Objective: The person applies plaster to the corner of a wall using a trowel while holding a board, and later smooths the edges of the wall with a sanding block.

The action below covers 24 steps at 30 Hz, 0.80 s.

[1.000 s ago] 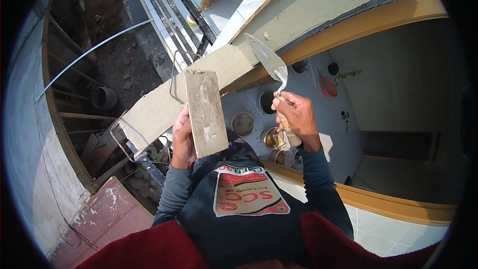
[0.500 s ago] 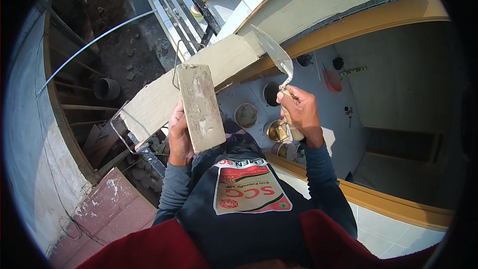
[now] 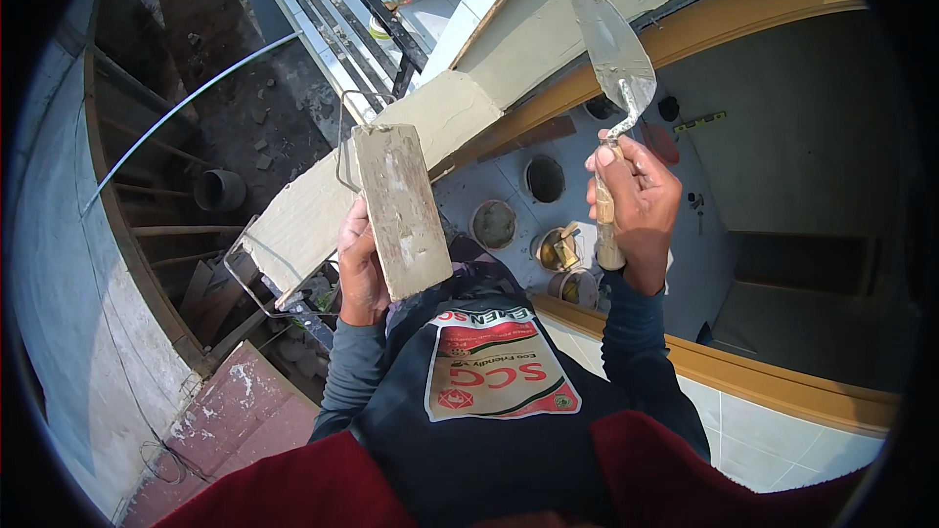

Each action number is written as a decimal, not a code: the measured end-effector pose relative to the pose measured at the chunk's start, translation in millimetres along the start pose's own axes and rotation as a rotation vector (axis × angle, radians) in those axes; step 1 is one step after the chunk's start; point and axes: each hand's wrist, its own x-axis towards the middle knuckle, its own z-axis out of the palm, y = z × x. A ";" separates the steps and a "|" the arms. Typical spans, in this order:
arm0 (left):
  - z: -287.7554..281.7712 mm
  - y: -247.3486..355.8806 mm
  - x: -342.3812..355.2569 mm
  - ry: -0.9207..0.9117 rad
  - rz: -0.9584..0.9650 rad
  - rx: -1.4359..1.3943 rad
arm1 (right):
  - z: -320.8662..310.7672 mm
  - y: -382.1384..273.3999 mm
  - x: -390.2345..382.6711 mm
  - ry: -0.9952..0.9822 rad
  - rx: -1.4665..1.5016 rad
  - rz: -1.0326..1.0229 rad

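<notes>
My left hand grips a rectangular wooden float from its left side, its face smeared with grey-beige plaster. Behind the float runs a plastered ledge, with bent metal rods around it. My right hand is closed on the wooden handle of a pointed trowel; the plaster-stained blade is raised over the wall top, to the upper right of the float. The fingers of my left hand are partly hidden by the float.
Buckets stand on the tiled floor below, near a spirit level. Black metal railing bars lie at the top. A curved concrete wall and pale pipe are on the left, above rubble. Yellow-painted trim edges the opening.
My right hand has moved up and to the right, carrying the trowel away from the ledge with its blade more upright. My left hand still holds the float in nearly the same place.
</notes>
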 end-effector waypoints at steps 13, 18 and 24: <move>0.3 0.4 2.1 -0.036 -0.005 -0.018 | 5.4 59.6 31.4 -0.331 -0.102 0.254; 0.2 1.9 0.8 -0.013 -0.008 -0.007 | -18.5 8.7 25.2 -0.122 0.040 0.094; -5.0 -2.4 -5.7 0.012 0.015 -0.011 | -25.9 15.0 16.4 -0.185 0.218 0.067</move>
